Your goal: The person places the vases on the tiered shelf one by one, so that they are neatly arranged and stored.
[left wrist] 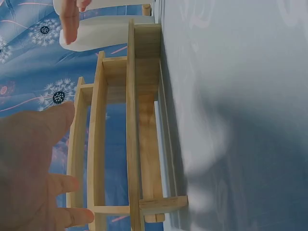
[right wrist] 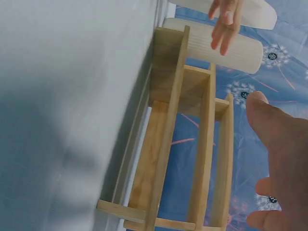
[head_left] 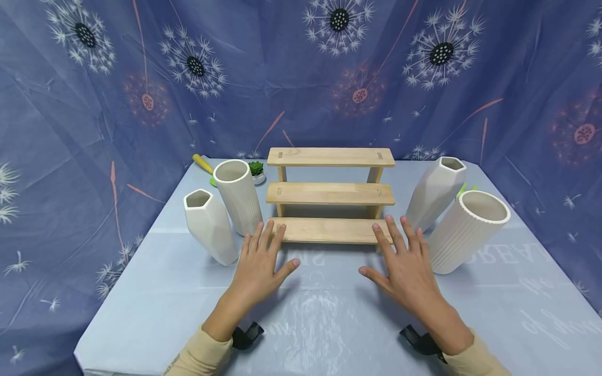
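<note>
My left hand is spread with straight fingers over the table, its fingertips overlapping the left end of a three-step wooden shelf in the head view. On the other side my right hand is spread the same way near the shelf's right end. Neither hand holds anything. Left of the shelf stand a white faceted vase and a white ribbed vase. To the right are another faceted vase and another ribbed vase. In the left wrist view, bare shelf boards show beside the hand.
A small green succulent in a pot sits behind the left vases, near a yellow-handled tool. Something bright green peeks out between the right vases. A blue dandelion-print curtain hangs behind the table.
</note>
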The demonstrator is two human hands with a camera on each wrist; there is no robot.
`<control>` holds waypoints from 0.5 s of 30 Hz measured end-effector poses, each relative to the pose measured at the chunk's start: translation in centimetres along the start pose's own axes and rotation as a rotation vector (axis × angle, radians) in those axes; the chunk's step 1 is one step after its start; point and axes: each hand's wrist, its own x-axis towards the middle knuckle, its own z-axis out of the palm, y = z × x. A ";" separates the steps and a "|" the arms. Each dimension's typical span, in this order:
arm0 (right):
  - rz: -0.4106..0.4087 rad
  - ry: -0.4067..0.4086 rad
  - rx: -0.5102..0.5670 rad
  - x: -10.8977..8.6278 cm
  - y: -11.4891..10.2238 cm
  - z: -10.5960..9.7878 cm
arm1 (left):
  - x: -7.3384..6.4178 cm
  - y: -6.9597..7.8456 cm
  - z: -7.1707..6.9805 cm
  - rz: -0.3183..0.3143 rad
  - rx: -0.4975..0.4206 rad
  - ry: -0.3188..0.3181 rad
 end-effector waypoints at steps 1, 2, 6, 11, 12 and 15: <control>-0.002 0.012 0.006 0.0 0.0 -0.1 | 0.0 0.0 0.0 0.001 -0.009 0.003; -0.002 0.021 0.014 0.0 0.0 -0.3 | 0.1 -0.1 0.0 0.001 -0.020 0.006; -0.003 0.056 0.051 0.0 0.1 -0.8 | 0.2 -0.3 0.0 -0.012 -0.058 0.011; -0.015 0.135 0.102 0.0 0.2 -1.4 | 0.3 -0.6 0.0 -0.030 -0.105 0.031; -0.017 0.150 0.116 0.0 0.2 -1.5 | 0.4 -0.7 0.1 -0.027 -0.112 0.043; -0.023 0.192 0.145 0.0 0.2 -2.0 | 0.4 -0.9 0.1 -0.017 -0.134 0.071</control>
